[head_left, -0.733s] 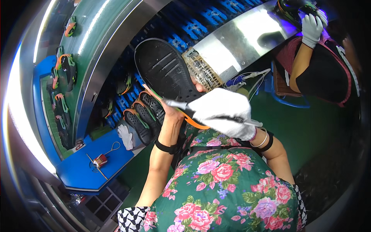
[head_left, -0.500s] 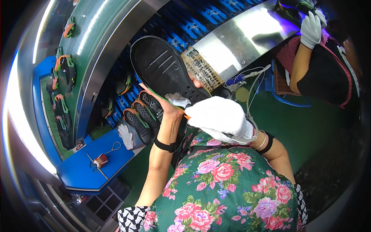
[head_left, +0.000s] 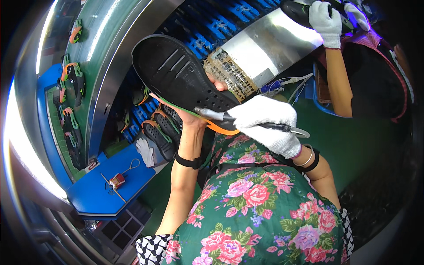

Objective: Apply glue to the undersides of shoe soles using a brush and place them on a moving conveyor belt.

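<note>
**Sole held up, tool at its edge**

Where the flowered green apron (head_left: pixel 260 212) fills the lower frame, both forearms rise from it toward the work. Left hand (head_left: pixel 194 115) bare, a black band on the wrist; it is cupped under a black shoe sole (head_left: pixel 183 75), fingers wrapped round the near edge, thumb tip showing at the far side. Sole held tilted, tread up, toe toward upper left; an orange and green strip shows along its lower edge. Right hand (head_left: pixel 267 123) in a white knit glove, closed round a slim metal tool (head_left: pixel 247 123); the tool's dark tip touches the sole's heel-side edge, the other end pokes out past the glove to the right.

Below left, a blue bench (head_left: pixel 95 194) carries a small red-and-brass object (head_left: pixel 117 180) with wire. Just beside it a spare white glove (head_left: pixel 145 151) lies next to dark soles with orange trim (head_left: pixel 163 130).

Farther out, a green conveyor (head_left: pixel 112 48) curves up the left, with more orange-trimmed soles (head_left: pixel 70 88) along a blue-edged rack. Behind the held sole, blue moulded trays (head_left: pixel 212 31) and a shiny metal plate (head_left: pixel 269 44).

Top right, another person's gloved hand (head_left: pixel 326 22) rests on a dark shoe (head_left: pixel 298 9); whether it grips it, cannot tell
</note>
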